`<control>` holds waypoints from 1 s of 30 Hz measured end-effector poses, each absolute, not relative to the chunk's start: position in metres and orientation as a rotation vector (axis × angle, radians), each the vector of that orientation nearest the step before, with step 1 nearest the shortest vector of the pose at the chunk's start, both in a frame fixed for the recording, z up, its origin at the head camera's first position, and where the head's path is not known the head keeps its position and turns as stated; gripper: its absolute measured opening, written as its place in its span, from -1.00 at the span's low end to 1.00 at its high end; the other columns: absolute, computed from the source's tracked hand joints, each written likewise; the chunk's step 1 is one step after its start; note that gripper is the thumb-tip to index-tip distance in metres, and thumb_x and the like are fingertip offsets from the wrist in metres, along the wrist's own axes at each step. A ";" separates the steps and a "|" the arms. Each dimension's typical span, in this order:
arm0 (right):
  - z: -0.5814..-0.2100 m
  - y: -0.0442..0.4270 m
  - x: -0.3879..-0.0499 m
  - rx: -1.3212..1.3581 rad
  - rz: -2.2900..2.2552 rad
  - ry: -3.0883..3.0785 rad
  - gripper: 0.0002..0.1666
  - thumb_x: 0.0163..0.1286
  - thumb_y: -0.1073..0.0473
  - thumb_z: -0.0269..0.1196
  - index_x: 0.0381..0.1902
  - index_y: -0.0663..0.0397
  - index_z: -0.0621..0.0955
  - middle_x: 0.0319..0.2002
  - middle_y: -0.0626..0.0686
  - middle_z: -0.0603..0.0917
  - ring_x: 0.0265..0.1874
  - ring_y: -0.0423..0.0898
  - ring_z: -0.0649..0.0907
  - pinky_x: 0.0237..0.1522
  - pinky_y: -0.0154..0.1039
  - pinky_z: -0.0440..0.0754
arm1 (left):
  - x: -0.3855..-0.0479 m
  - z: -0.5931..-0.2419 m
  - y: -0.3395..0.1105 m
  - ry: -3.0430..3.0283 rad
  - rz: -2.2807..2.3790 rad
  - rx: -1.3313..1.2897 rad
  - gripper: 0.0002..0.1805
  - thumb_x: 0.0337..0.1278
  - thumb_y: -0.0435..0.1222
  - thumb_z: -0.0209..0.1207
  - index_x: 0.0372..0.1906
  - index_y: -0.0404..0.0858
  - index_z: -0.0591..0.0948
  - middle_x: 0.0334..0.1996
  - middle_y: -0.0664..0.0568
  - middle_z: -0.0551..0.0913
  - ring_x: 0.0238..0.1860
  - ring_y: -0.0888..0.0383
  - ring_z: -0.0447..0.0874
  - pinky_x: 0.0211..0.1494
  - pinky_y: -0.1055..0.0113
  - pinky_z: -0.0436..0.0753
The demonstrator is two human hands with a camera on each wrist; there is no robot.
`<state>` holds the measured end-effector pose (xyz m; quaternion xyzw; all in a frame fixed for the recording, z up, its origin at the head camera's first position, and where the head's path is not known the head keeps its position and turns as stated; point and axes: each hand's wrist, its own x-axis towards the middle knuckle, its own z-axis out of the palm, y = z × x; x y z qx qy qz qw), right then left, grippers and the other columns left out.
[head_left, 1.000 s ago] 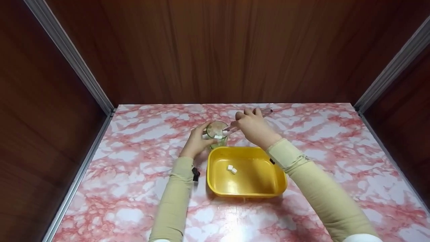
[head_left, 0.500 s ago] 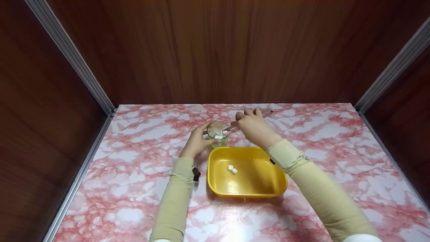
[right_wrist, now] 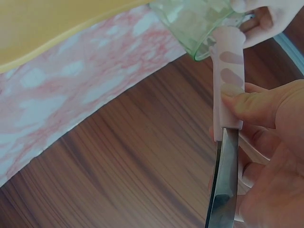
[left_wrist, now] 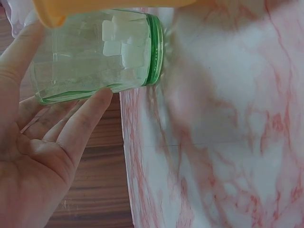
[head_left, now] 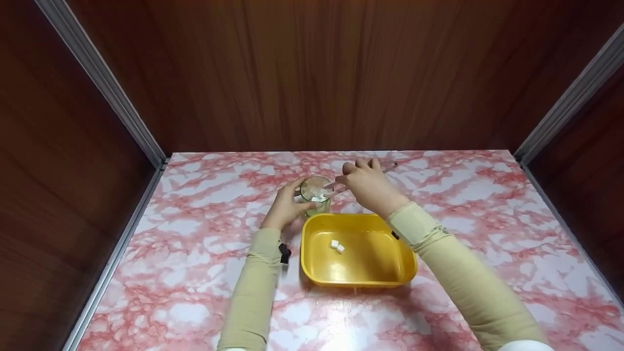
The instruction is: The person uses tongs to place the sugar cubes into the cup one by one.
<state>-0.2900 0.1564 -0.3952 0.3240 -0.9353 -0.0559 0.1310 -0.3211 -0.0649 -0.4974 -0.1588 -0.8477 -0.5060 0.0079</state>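
Note:
In the head view, my left hand (head_left: pixel 285 207) holds a clear green glass (head_left: pixel 321 208) just behind the yellow tub, thumb on the near side and fingers around the far side. White cubes (left_wrist: pixel 127 52) lie inside near its base, as the left wrist view shows. My right hand (head_left: pixel 368 187) grips a pair of tongs (right_wrist: pixel 229 80) with pink tips and metal arms. Its thumb presses one arm. The tips reach into the mouth of the glass, spread slightly, with a white cube (head_left: pixel 323 196) just below them; whether they touch it I cannot tell.
The yellow rectangular tub (head_left: pixel 360 282) stands in front of the glass, with two white cubes (head_left: pixel 337 246) on its floor. Red-and-white marbled tabletop (head_left: pixel 185 263) surrounds it. Brown wood-grain panels (head_left: pixel 312 73) enclose the back and sides.
The tongs' tips have parted a little, and the white cube that was between them sits slightly lower in the glass. Left hand, glass and tub stay in place.

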 end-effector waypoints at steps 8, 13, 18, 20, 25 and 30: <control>-0.396 0.157 -0.290 0.934 -0.137 -2.719 -0.62 0.22 0.42 0.30 -0.06 -0.08 0.72 -0.18 0.09 0.60 -0.13 0.13 0.49 -0.15 0.11 0.39 | -0.320 -0.497 -0.065 -2.636 -1.616 -0.499 -0.16 -0.09 -0.35 0.44 0.38 -0.20 0.35 0.18 -0.18 0.48 0.16 -0.09 0.48 0.17 0.24 0.50; -0.396 0.158 -0.289 0.932 -0.112 -2.716 -0.63 0.23 0.43 0.29 -0.08 -0.07 0.72 -0.22 0.08 0.59 -0.17 0.12 0.49 -0.19 0.09 0.37 | -0.320 -0.497 -0.065 -2.614 -1.646 -0.511 -0.17 -0.10 -0.37 0.43 0.37 -0.22 0.35 0.17 -0.20 0.48 0.16 -0.12 0.47 0.15 0.23 0.51; -0.397 0.158 -0.289 0.920 -0.129 -2.738 -0.59 0.21 0.42 0.31 -0.04 -0.10 0.72 -0.16 0.09 0.61 -0.13 0.13 0.49 -0.12 0.13 0.41 | -0.320 -0.498 -0.065 -2.613 -1.604 -0.530 -0.18 -0.10 -0.39 0.42 0.36 -0.25 0.35 0.14 -0.21 0.50 0.14 -0.10 0.48 0.19 0.21 0.48; -0.398 0.158 -0.289 0.918 -0.133 -2.744 -0.58 0.21 0.42 0.31 -0.03 -0.10 0.71 -0.16 0.09 0.61 -0.12 0.13 0.49 -0.11 0.14 0.41 | -0.319 -0.497 -0.066 -2.619 -1.589 -0.531 -0.18 -0.10 -0.38 0.42 0.37 -0.25 0.35 0.14 -0.21 0.51 0.14 -0.09 0.48 0.21 0.22 0.46; -0.398 0.159 -0.290 0.923 -0.132 -2.737 -0.57 0.22 0.43 0.30 -0.03 -0.11 0.71 -0.17 0.08 0.60 -0.14 0.13 0.49 -0.14 0.13 0.41 | -0.319 -0.497 -0.066 -2.614 -1.572 -0.566 -0.18 -0.08 -0.36 0.41 0.38 -0.26 0.34 0.16 -0.25 0.49 0.17 -0.11 0.45 0.26 0.18 0.41; -0.398 0.159 -0.290 0.922 -0.113 -2.746 -0.56 0.21 0.44 0.30 -0.02 -0.11 0.71 -0.18 0.09 0.60 -0.13 0.14 0.49 -0.14 0.13 0.41 | -0.320 -0.498 -0.067 -2.605 -1.578 -0.587 -0.18 -0.06 -0.35 0.41 0.38 -0.25 0.33 0.16 -0.28 0.48 0.17 -0.14 0.45 0.27 0.16 0.40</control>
